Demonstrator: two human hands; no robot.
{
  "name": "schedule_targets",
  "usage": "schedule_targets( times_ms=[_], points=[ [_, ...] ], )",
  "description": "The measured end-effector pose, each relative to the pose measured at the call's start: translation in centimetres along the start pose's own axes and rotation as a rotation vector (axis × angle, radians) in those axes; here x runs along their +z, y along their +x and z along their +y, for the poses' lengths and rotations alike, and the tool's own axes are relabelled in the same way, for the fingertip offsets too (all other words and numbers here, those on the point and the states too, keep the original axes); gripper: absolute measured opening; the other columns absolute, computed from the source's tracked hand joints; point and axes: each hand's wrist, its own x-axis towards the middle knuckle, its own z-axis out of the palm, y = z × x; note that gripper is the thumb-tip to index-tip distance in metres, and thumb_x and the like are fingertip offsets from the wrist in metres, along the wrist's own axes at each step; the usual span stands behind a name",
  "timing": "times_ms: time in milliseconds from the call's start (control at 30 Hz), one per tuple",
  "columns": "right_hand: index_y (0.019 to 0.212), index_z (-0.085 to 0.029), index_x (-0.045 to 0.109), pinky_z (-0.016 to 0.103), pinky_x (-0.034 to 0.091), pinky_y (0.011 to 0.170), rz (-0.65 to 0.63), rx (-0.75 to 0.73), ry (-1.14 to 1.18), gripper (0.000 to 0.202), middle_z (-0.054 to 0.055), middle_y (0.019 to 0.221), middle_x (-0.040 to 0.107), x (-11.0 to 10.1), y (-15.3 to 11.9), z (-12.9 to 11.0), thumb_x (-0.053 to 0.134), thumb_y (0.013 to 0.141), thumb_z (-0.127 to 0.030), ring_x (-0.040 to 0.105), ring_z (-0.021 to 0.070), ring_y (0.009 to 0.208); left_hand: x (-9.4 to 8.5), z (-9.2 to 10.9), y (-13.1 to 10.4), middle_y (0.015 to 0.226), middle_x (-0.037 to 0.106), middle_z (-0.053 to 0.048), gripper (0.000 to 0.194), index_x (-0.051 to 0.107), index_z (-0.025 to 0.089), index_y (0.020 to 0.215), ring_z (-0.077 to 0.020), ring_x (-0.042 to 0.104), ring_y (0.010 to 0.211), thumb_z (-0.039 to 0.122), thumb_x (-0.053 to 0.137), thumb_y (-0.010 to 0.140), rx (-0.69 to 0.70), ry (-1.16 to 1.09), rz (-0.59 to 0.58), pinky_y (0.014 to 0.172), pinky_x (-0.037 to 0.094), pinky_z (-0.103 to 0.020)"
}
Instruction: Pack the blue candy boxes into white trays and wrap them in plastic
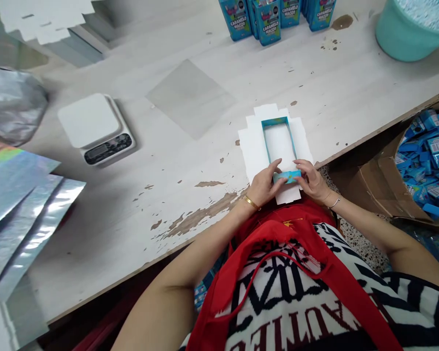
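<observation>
At the table's front edge lies a white cardboard box blank [254, 146] with stepped flaps. Its thin raised walls show blue around a rectangular white middle. My left hand [264, 186] has thumb and fingers closed on the left end of the near blue wall [287, 176]. On the right end of that same wall, my right hand [312, 183] pinches with thumb and fingers. One white flap of the blank sticks out below the hands toward my red apron [270, 234].
A white digital scale [95, 124] and a clear square sheet [190, 100] lie to the left. Silvery pouches [32, 214] are at far left. Blue candy boxes [269, 22] stand at the back, beside a turquoise bucket [406, 31]. A carton [380, 175] of blue packets sits lower right.
</observation>
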Motion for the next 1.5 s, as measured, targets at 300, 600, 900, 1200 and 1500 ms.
schedule_targets(
  times_ms=[300, 600, 900, 1200, 1500],
  points=[
    [0.141, -0.026, 0.048, 0.044, 0.048, 0.105, -0.183, -0.111, -0.137, 0.042, 0.011, 0.144, 0.050, -0.1, -2.0, 1.0, 0.039, 0.100, -0.020, 0.048, 0.0221, 0.132, 1.6, 0.9, -1.3, 0.141, 0.042, -0.017, 0.096, 0.001, 0.030, 0.154, -0.0020, 0.042, 0.053, 0.052, 0.064, 0.085, -0.193, -0.216, 0.263, 0.049, 0.045, -0.021],
    [0.120, -0.018, 0.063, 0.037, 0.046, 0.078, -0.143, -0.212, -0.408, 0.028, 0.014, 0.115, 0.064, 0.7, -0.8, 0.5, 0.045, 0.099, -0.021, 0.056, 0.0209, 0.090, 1.5, 1.6, -0.8, 0.136, 0.047, -0.018, 0.069, 0.025, 0.019, 0.150, -0.0181, 0.059, 0.089, 0.048, 0.052, 0.093, -0.138, 0.058, 0.266, 0.071, 0.050, -0.031],
    [0.088, -0.016, 0.066, 0.035, 0.037, 0.071, -0.290, -0.114, -0.434, 0.023, 0.009, 0.085, 0.058, 0.1, 0.8, -1.0, 0.046, 0.098, -0.023, 0.045, 0.0228, 0.084, -0.2, 4.7, -0.8, 0.097, 0.067, -0.010, 0.022, 0.064, 0.018, 0.096, -0.0260, 0.055, 0.100, 0.025, 0.043, 0.098, -0.009, 0.552, -0.229, 0.095, 0.032, -0.046],
    [0.132, -0.019, 0.043, 0.041, 0.048, 0.096, -0.121, 0.123, 0.114, 0.047, 0.016, 0.144, 0.040, -1.1, 0.5, -1.9, 0.058, 0.088, -0.024, 0.053, 0.0221, 0.112, -1.2, 5.8, 3.2, 0.099, 0.068, -0.010, 0.025, 0.070, 0.018, 0.092, -0.0280, 0.057, 0.102, 0.032, 0.050, 0.094, -0.210, 0.493, -0.514, 0.086, 0.034, -0.044],
    [0.149, -0.015, 0.034, 0.049, 0.040, 0.111, 0.016, 0.413, 0.059, 0.060, 0.020, 0.146, 0.040, 2.1, 2.4, -0.2, 0.049, 0.091, -0.025, 0.044, 0.0281, 0.133, -1.3, 5.5, 4.0, 0.099, 0.069, -0.008, 0.029, 0.071, 0.021, 0.085, -0.0291, 0.057, 0.104, 0.041, 0.051, 0.092, -0.243, 0.436, -0.637, 0.087, 0.038, -0.046]
  ],
)
